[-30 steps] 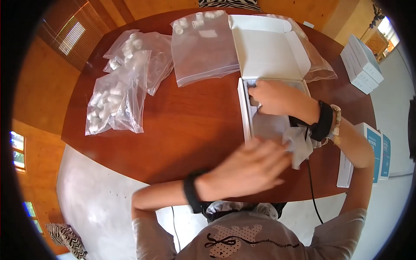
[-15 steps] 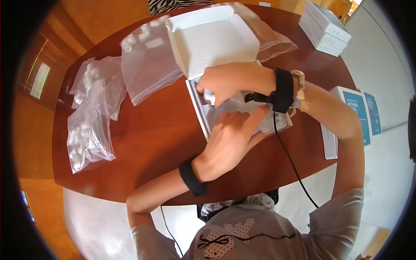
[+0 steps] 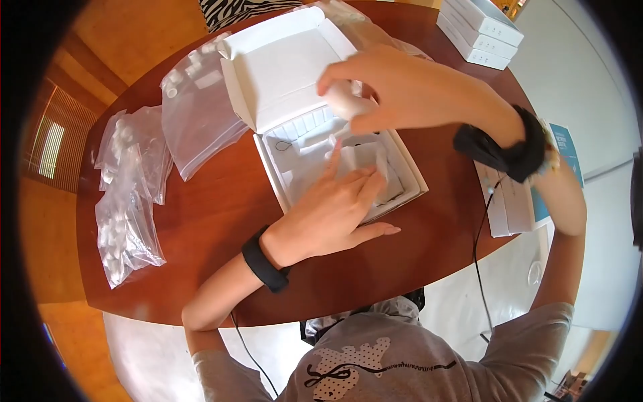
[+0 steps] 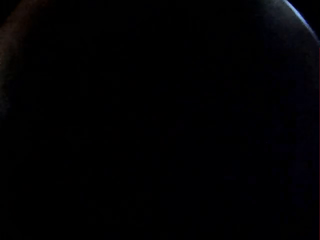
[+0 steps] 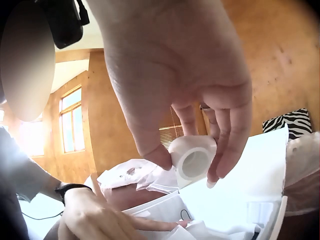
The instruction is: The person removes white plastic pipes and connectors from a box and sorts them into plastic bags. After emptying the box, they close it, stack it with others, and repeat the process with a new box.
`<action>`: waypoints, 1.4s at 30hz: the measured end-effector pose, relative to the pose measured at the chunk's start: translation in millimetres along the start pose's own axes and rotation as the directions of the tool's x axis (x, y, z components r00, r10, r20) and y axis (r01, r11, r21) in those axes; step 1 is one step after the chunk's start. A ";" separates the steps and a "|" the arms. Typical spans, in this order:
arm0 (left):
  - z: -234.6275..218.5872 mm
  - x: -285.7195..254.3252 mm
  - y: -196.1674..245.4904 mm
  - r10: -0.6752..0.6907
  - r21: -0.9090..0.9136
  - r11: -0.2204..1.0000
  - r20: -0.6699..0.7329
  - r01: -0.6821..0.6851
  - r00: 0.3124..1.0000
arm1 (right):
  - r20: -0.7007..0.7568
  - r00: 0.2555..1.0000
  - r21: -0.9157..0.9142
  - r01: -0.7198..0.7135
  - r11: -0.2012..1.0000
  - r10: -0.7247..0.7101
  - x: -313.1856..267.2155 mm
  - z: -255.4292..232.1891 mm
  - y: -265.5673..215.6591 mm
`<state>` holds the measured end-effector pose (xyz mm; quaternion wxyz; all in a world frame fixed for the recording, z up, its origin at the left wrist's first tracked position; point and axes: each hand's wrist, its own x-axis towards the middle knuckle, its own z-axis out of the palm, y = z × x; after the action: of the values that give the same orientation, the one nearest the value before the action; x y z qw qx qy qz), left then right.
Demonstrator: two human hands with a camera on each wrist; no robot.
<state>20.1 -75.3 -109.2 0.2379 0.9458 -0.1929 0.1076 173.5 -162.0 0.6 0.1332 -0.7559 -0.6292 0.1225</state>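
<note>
The right hand (image 3: 402, 87) holds a white, round, hollow piece (image 3: 345, 100) between thumb and fingers above the white box (image 3: 274, 175); its round opening shows in the right wrist view, where the hand (image 5: 180, 75) pinches the piece (image 5: 194, 157) from both sides. Over the box's near part lies the left hand (image 3: 328, 211), index finger extended toward the inside and thumb spread out. Inside the box are white formed compartments, translucent wrapping (image 3: 365, 161) and a small dark loop (image 3: 282, 145). The left wrist view is almost wholly black.
Clear bags (image 3: 127, 228) of white pieces lie at the left, another bag (image 3: 201, 114) beside the raised lid (image 3: 288, 63). Stacked white boxes (image 3: 479, 33) stand at the back right. More boxes (image 3: 504, 201) and a dark cable (image 3: 477, 248) are near the right arm.
The right hand has risen out of the box with the white piece. The left hand has shifted over the box's near part. The head view has moved, so the box appears farther left.
</note>
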 end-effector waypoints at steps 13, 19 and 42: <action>7.8 2.4 -21.7 -0.002 0.223 0.974 -0.187 0.044 0.982 | -0.037 0.999 0.119 -0.012 0.993 0.017 -28.4 19.6 17.5; 20.3 6.6 -1.9 0.054 0.028 0.998 -0.267 -0.049 0.962 | -0.020 1.000 0.214 0.017 0.977 -0.013 -9.4 19.1 -13.1; -108.3 -185.9 -168.6 -0.613 0.254 0.390 -0.646 0.885 0.455 | 0.357 0.894 0.859 -0.200 0.471 -0.272 207.7 111.3 -91.5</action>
<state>-89.6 173.1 -139.5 0.0077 0.8926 0.3745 0.2509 87.1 63.4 -74.5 0.3568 -0.5144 -0.5039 0.5951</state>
